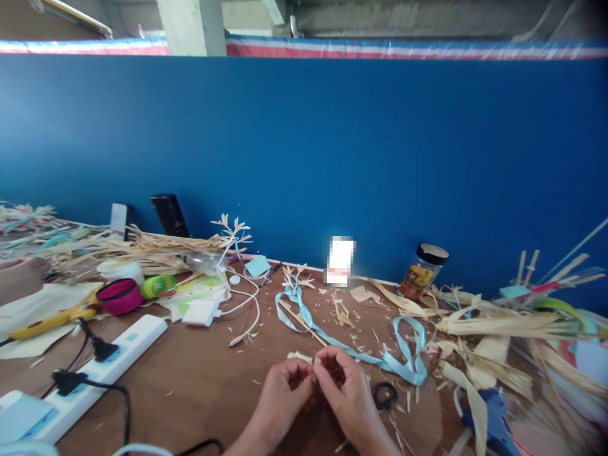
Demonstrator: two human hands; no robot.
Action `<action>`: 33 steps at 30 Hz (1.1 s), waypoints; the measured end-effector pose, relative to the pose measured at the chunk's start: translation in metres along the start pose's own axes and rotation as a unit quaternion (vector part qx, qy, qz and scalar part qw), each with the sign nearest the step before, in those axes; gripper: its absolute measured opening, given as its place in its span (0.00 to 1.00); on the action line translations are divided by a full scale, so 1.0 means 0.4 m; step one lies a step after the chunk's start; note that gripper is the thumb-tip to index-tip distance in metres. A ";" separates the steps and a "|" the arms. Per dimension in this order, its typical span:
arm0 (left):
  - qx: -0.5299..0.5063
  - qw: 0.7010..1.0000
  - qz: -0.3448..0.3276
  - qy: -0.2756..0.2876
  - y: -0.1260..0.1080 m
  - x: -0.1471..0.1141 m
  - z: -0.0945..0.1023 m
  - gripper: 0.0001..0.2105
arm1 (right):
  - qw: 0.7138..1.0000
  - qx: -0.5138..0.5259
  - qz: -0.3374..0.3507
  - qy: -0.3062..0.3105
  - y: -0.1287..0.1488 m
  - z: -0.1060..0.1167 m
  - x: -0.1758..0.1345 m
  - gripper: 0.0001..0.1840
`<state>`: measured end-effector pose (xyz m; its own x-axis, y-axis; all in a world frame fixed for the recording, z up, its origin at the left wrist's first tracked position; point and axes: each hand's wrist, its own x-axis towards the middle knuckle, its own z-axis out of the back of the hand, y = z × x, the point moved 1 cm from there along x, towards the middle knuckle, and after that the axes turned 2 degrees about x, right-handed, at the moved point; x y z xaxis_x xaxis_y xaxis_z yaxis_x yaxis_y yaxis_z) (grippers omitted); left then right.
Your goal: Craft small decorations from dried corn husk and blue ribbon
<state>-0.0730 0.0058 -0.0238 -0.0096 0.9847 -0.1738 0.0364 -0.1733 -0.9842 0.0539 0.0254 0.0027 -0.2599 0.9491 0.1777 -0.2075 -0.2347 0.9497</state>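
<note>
My left hand (286, 394) and my right hand (344, 392) meet low in the middle of the view, thumbs and fingertips pinched close together. Whatever is between the fingers is too small or hidden to make out. A pale flat scrap (299, 358) shows just behind the left fingertips; I cannot tell if it is held. Beyond the hands a light blue ribbon (354, 350) lies in loops across the brown table (204, 380). At its far end sits a pale, petal-like husk flower (297, 278). A thin stick (304, 324) slants toward my right hand.
To the left are a white power strip (128, 354) with black plugs, a yellow glue gun (57, 320) and a pink round case (118, 296). Dried husks (503, 324), a jar (420, 272) and a blue glue gun (491, 418) lie right. Another person's hand (21, 275) shows far left.
</note>
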 end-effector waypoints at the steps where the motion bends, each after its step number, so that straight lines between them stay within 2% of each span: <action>1: 0.000 1.000 -0.001 -0.001 0.000 0.000 0.000 0.15 | 1.000 0.002 -0.002 0.000 0.000 0.000 0.000 0.06; 7: -0.009 1.000 -0.003 0.007 0.002 0.001 0.000 0.14 | 1.000 0.004 -0.008 0.006 -0.002 -0.001 -0.002 0.07; 15: -0.007 1.000 0.010 -0.005 -0.016 -0.006 0.002 0.15 | 0.998 0.062 -0.026 -0.008 -0.006 0.002 0.007 0.09; 23: -0.054 0.998 0.022 0.026 -0.023 -0.009 0.005 0.12 | 0.995 0.096 -0.026 -0.030 -0.019 0.006 0.016 0.08; 28: -0.069 0.996 0.051 0.010 -0.016 -0.006 0.006 0.14 | 0.994 0.101 -0.028 -0.031 -0.025 0.004 0.015 0.09; 33: -0.065 0.997 0.045 0.003 -0.011 -0.004 0.007 0.11 | 0.994 0.101 -0.037 -0.035 -0.020 0.005 0.016 0.08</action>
<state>-0.0759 0.0047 -0.0194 0.0050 0.9656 -0.2599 0.1654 -0.2572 -0.9521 0.0558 0.0338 -0.0033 -0.1829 0.9762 0.1163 -0.0290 -0.1236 0.9919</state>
